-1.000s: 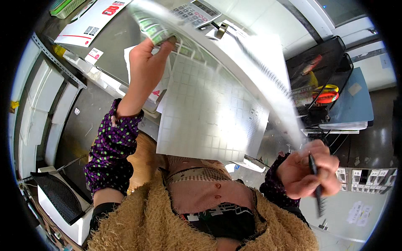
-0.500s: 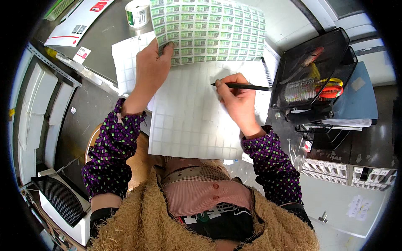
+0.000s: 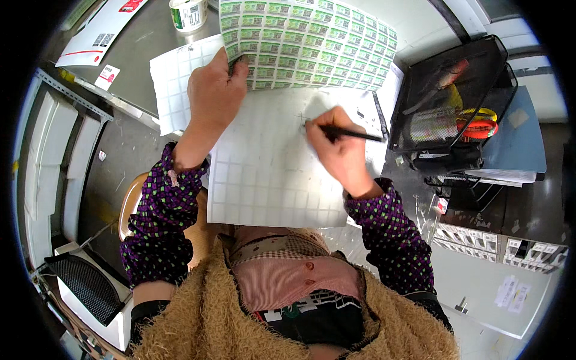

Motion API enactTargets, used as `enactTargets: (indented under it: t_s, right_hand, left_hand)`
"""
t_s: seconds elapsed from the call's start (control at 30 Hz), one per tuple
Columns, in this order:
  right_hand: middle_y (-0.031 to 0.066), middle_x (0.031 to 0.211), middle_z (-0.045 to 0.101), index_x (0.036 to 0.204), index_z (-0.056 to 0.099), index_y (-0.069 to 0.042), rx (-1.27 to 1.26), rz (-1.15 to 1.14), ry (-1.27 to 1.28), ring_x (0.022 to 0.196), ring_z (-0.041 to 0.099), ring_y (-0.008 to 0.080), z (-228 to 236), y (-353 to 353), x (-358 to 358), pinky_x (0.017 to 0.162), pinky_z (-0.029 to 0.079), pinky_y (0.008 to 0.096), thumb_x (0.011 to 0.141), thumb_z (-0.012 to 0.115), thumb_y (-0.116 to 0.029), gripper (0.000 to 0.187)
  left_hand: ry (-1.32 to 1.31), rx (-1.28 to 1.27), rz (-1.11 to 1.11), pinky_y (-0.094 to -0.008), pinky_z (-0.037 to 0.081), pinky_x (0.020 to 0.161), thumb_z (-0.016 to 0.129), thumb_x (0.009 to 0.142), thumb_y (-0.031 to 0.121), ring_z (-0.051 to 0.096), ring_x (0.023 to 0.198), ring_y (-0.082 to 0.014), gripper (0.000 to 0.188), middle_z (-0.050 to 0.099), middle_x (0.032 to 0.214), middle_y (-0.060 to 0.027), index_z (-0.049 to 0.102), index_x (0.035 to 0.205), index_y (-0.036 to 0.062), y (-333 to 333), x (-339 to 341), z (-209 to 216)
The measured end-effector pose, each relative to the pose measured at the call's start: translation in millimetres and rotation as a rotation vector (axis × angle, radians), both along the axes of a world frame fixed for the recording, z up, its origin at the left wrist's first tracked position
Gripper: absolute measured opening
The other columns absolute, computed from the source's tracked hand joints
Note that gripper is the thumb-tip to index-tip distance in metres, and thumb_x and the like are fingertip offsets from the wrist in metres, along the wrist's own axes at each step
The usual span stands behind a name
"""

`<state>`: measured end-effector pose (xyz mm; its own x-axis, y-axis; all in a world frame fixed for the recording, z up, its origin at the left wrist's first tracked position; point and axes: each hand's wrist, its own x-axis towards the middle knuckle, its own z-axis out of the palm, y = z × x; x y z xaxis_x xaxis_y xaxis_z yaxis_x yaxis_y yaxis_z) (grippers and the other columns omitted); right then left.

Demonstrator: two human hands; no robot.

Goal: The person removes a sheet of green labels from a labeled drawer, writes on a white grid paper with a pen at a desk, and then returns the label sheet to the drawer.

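Note:
My left hand (image 3: pixel 217 90) is closed on the lower left edge of a sheet of green and white labels (image 3: pixel 306 45), its thumb on top. That sheet curls up at the far side of a white sheet (image 3: pixel 264 162) with a faint grid of squares. In my right hand (image 3: pixel 342 147) is a black pen (image 3: pixel 360 133), gripped with the tip side over the upper middle of the white sheet. The hand is slightly blurred, and whether the tip touches the paper is hard to tell. A small thin dark mark shows just beyond the fingertips.
Another gridded white sheet (image 3: pixel 174 78) sticks out at the left. A roll of labels (image 3: pixel 188 15) stands on the metal table (image 3: pixel 144 45). At the right are a black mesh rack (image 3: pixel 414 78), orange-handled scissors (image 3: pixel 480 129) and a blue folder (image 3: pixel 519 144).
A small dark mark now shows on the white sheet near the pen. My right hand has shifted slightly and the pen has tilted. The left hand keeps hold of the label sheet.

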<state>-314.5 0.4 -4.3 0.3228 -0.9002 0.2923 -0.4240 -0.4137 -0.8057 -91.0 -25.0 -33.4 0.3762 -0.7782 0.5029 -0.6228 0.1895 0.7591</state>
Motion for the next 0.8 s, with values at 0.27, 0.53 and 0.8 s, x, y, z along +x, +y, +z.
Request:
enactTargets:
  t_s: [0.27, 0.53, 0.8]
  right_hand:
    - [0.0023, 0.054, 0.050, 0.074, 0.053, -0.002, -0.046, 0.027, -0.032, 0.049, 0.044, 0.0060, -3.7, 9.4, 8.1, 0.043, 0.034, 0.0247, 0.081, 0.069, 0.001, 0.018]
    - [-0.0053, 0.061, 0.046, 0.070, 0.049, -0.008, 0.187, -0.169, -0.471, 0.054, 0.039, 0.0020, 20.2, -5.1, -15.8, 0.048, 0.029, 0.0191, 0.090, 0.065, -0.008, 0.025]
    - [0.0153, 0.062, 0.058, 0.074, 0.057, 0.005, -0.030, -0.571, 0.271, 0.057, 0.056, 0.0261, 12.0, -86.2, -90.3, 0.058, 0.043, 0.0385, 0.089, 0.063, -0.039, 0.047]
  left_hand:
    - [0.054, 0.045, -0.015, -0.0450, 0.047, 0.056, 0.059, 0.088, 0.019, 0.062, 0.058, -0.0366, 0.018, 0.063, 0.063, -0.0162, 0.064, 0.097, 0.0050, 2.6, -2.0, 4.8]
    - [0.072, 0.004, -0.009, -0.0387, 0.047, 0.056, 0.060, 0.090, 0.016, 0.062, 0.056, -0.0281, 0.019, 0.064, 0.067, -0.0169, 0.063, 0.101, 0.0009, 1.4, 1.0, 4.8]
    - [0.436, -0.318, -0.142, -0.0220, 0.046, 0.069, 0.057, 0.096, 0.008, 0.054, 0.081, -0.0046, 0.016, 0.068, 0.093, -0.0036, 0.064, 0.107, -0.0020, 15.8, 1.9, 20.0]
